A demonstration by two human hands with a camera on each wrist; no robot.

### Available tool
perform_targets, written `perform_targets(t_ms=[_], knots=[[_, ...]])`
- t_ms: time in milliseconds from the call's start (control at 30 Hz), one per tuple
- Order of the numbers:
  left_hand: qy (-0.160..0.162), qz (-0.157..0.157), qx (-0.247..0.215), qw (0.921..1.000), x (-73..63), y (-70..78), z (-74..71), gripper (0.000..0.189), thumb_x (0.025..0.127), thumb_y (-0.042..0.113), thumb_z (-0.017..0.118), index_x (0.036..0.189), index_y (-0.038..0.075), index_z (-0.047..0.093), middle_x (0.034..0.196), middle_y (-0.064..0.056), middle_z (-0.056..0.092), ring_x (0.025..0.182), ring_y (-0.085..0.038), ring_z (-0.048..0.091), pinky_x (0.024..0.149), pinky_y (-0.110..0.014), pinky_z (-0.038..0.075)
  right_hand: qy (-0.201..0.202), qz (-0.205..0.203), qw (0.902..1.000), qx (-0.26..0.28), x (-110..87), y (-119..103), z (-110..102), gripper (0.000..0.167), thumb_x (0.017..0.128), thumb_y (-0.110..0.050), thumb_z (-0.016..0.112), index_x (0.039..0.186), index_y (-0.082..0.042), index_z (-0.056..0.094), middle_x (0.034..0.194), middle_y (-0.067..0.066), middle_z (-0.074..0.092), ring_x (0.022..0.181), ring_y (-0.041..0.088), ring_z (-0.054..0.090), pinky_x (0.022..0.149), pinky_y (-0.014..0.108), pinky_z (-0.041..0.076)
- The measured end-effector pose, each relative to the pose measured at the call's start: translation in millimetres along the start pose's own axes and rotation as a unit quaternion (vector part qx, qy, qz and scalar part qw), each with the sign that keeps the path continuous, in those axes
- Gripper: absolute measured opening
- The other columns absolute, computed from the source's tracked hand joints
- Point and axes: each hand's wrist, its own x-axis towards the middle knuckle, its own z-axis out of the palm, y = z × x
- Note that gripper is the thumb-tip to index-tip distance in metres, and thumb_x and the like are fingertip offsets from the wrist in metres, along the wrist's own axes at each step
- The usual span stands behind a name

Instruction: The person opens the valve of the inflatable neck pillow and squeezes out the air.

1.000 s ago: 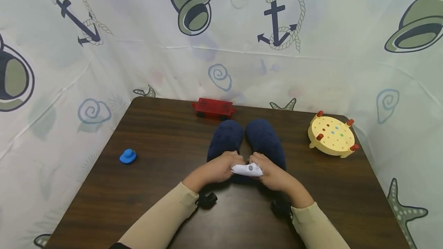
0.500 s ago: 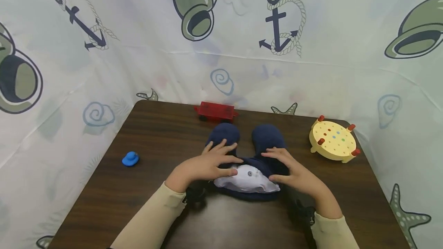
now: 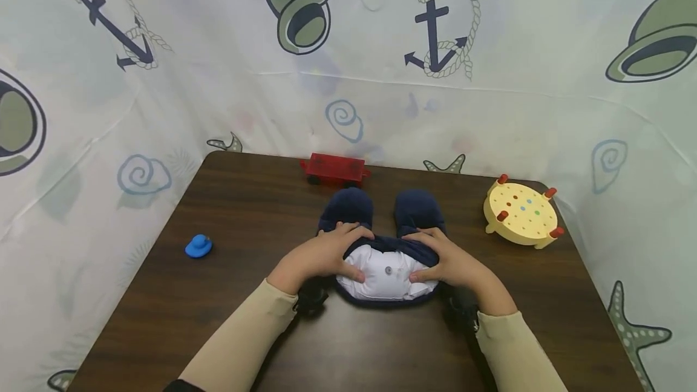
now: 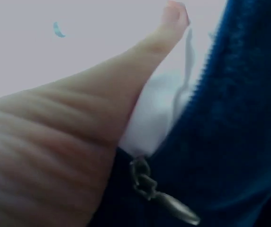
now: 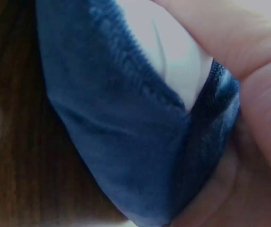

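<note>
A navy U-shaped neck pillow [image 3: 419, 207] lies on the table with its two arms pointing away from me. Its zipped seam is open on the near curve, baring a white inner [image 3: 381, 288] with a small round grey spot. My left hand [image 3: 323, 254] grips the pillow's left side, thumb on the white inner and fingers over the navy cover. On the other side, my right hand [image 3: 456, 264] holds the cover, its thumb also on the white part. A metal zipper pull [image 4: 176, 206] hangs below the left thumb in the left wrist view. Some fingertips are hidden.
A red toy wagon [image 3: 334, 168] stands at the table's far edge. To the right is a yellow round toy [image 3: 521, 213] with red pegs. A small blue rubber duck [image 3: 198, 246] sits at left. A printed cloth [image 3: 261, 107] hangs behind the table [image 3: 245, 198].
Both hands released the pinched-together white middle, spread apart with fingers extended, then came down onto the pillow's two sides. The opening now lies wider, showing more white.
</note>
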Motion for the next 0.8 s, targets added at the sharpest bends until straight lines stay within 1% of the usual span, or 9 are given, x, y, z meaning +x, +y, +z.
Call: perform_targets(t_ms=[67,133,367,467,533,600,633,733,800], knots=[[0.006,0.008,0.022,0.9997,0.7,3.4,-2.0,0.085,0.084,0.06,0.09,0.155,0.037,0.05,0.16,-0.007,0.056,0.144,-0.037,0.059,0.12,-0.065,0.045,0.001,0.002,1.0,-0.002,-1.3,-1.7,-2.0,0.08,0.082,-0.051,0.094,0.154,-0.04,0.059,0.16,0.013,0.047,0.146,0.042,0.049,0.117,0.075,0.043],[0.01,0.009,0.036,0.9993,0.3,6.6,-3.7,0.082,0.084,0.058,0.091,0.153,0.037,0.052,0.15,-0.004,0.062,0.129,-0.029,0.066,0.114,-0.058,0.051,0.008,0.001,0.9999,-0.009,-2.3,-2.7,-3.3,0.078,0.082,-0.053,0.094,0.152,-0.039,0.061,0.157,0.01,0.054,0.144,0.04,0.053,0.118,0.073,0.043],[0.018,0.002,0.028,0.9994,-1.6,7.6,-1.2,0.083,0.082,0.061,0.091,0.153,0.043,0.052,0.15,-0.006,0.06,0.125,-0.033,0.067,0.113,-0.061,0.051,0.035,0.026,0.9991,-0.001,-6.1,0.6,-0.2,0.076,0.078,-0.057,0.095,0.146,-0.041,0.065,0.154,0.002,0.066,0.144,0.035,0.059,0.119,0.069,0.044],[0.016,0.001,0.019,0.9997,-0.6,3.2,4.8,0.089,0.079,0.065,0.091,0.155,0.043,0.049,0.167,-0.012,0.047,0.147,-0.046,0.053,0.121,-0.071,0.039,0.046,0.031,0.9984,0.01,-8.5,1.9,6.2,0.079,0.078,-0.056,0.096,0.148,-0.042,0.064,0.156,0.002,0.065,0.146,0.035,0.058,0.12,0.07,0.042],[0.011,0.0,0.019,0.9998,0.7,1.2,8.6,0.092,0.079,0.065,0.09,0.157,0.042,0.047,0.179,-0.015,0.03,0.162,-0.056,0.029,0.125,-0.08,0.026,0.051,0.027,0.9983,0.007,-9.6,2.0,10.2,0.081,0.079,-0.054,0.096,0.151,-0.041,0.061,0.162,0.004,0.059,0.151,0.038,0.052,0.122,0.072,0.039],[0.006,-0.002,0.022,0.9997,2.1,-0.3,12.1,0.093,0.079,0.065,0.09,0.158,0.04,0.046,0.184,-0.015,0.015,0.166,-0.059,0.005,0.124,-0.086,0.012,0.051,0.021,0.9985,-0.006,-9.7,1.7,13.5,0.084,0.082,-0.052,0.094,0.156,-0.039,0.057,0.171,0.008,0.047,0.16,0.044,0.039,0.122,0.079,0.034],[0.004,-0.005,0.024,0.9997,2.1,-0.3,13.5,0.094,0.079,0.065,0.09,0.158,0.04,0.045,0.185,-0.014,0.011,0.165,-0.059,-0.001,0.123,-0.087,0.01,0.049,0.017,0.9985,-0.014,-9.8,1.2,14.6,0.086,0.083,-0.052,0.093,0.158,-0.038,0.054,0.175,0.011,0.04,0.163,0.047,0.031,0.12,0.082,0.03],[0.009,-0.011,0.028,0.9995,0.7,0.2,16.6,0.095,0.079,0.065,0.09,0.159,0.04,0.045,0.185,-0.013,0.007,0.165,-0.059,-0.006,0.124,-0.087,0.008,0.039,0.015,0.9986,-0.034,-9.5,-0.1,16.7,0.09,0.086,-0.052,0.09,0.164,-0.037,0.046,0.182,0.014,0.021,0.168,0.054,0.007,0.116,0.091,0.019],[0.013,-0.013,0.028,0.9994,-0.6,0.7,18.4,0.095,0.079,0.066,0.089,0.159,0.04,0.046,0.185,-0.013,0.009,0.166,-0.058,-0.003,0.124,-0.086,0.009,0.035,0.015,0.9986,-0.036,-10.0,0.1,17.3,0.089,0.087,-0.052,0.089,0.164,-0.038,0.045,0.183,0.014,0.018,0.168,0.054,0.002,0.114,0.093,0.016]])
